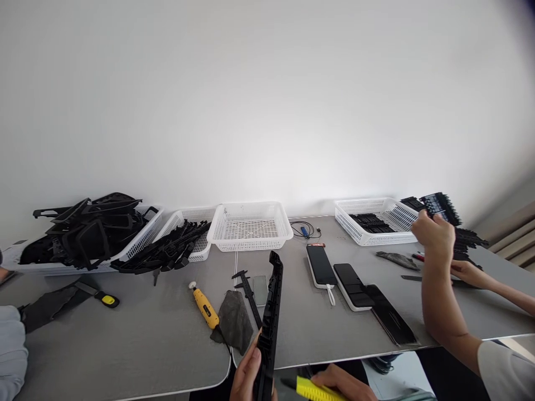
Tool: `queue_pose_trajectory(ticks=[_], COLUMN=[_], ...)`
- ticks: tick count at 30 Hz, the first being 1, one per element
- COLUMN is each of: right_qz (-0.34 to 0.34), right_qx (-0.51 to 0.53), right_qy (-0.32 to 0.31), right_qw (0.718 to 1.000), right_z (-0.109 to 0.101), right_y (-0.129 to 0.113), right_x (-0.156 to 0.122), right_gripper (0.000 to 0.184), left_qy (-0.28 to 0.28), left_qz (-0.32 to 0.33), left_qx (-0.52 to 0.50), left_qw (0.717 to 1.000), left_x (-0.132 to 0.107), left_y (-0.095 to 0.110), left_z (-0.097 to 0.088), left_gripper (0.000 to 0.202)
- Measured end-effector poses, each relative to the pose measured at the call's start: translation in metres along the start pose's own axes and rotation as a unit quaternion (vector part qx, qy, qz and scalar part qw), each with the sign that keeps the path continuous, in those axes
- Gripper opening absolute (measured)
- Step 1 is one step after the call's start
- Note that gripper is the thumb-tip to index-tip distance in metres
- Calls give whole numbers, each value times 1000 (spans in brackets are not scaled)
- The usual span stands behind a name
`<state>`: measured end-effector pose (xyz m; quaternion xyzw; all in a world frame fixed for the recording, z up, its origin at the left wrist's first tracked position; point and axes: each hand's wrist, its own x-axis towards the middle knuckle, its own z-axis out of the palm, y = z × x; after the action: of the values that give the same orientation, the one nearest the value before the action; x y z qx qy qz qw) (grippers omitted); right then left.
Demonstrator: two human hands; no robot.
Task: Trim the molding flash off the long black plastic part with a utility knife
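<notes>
At the near table edge, a long black plastic trim strip (271,312) is gripped at its lower end by the left hand (247,374), its long axis running up and away. A yellow-handled tool (314,390) is clasped in the right hand (340,384), just right of the strip's base, blade end pointing toward it.

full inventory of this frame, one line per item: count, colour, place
baskets: 4, white, along the wall
loose plastic parts: pile, black, left baskets
flat parts: several, black, right basket
rotary tool: 1, yellow, table centre
cloth: 1, grey, beside it
caliper: 1, black, centre
phones: 3, black, centre-right
cable: 1, black, by wall
co-worker's hand: holds black part, right
long trim piece: 1, black, in left hand
yellow tool: 1, in right hand
</notes>
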<state>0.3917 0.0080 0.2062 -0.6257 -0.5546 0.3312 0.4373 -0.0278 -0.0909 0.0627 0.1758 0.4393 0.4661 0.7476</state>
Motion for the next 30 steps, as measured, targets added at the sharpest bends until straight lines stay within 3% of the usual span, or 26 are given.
queue_pose_trajectory(ticks=[1, 3, 5, 7, 12, 15, 18, 20, 23, 27, 30], right_qz=[-10, -18, -25, -22, 10, 23, 31, 35, 40, 44, 44], right_qx=[11, 31, 47, 53, 36, 27, 20, 16, 12, 8, 7], right_qy=[18, 53, 68, 60, 8, 15, 48, 68, 79, 58, 32], right_qw=[1000, 998, 996, 997, 999, 999, 998, 997, 996, 997, 998], right_z=[-21, -53, -71, -77, -74, -79, -88, -93, -95, -77, -42], right_y=[-1, 0, 6, 14, 24, 28, 32, 31, 23, 7, 4], right_x=[22, 55, 73, 81, 83, 79, 70, 66, 61, 46, 18], right_gripper=[40, 48, 73, 73, 44, 45, 56, 60, 52, 41, 48], left_qy=[0, -7, -26, -40, -17, -24, -43, -36, -6, -21, -36], left_qz=[2, 4, 3, 8, -3, 0, 34, 44, 51, 61, 59], left_qx=[8, 18, 22, 25, 3, 5, 22, 20, 16, 36, 44], left_qw=[1000, 1000, 999, 999, 1000, 1000, 998, 998, 999, 997, 997], left_x=[-1, -3, -3, -3, 3, 7, 10, 11, 13, 13, 15], left_y=[3, 10, 16, 21, 29, 33, 35, 35, 35, 34, 35], left_z=[3, 11, 18, 24, 31, 32, 31, 30, 31, 34, 37], left_gripper=[84, 86, 92, 97, 109, 113, 109, 105, 106, 110, 112])
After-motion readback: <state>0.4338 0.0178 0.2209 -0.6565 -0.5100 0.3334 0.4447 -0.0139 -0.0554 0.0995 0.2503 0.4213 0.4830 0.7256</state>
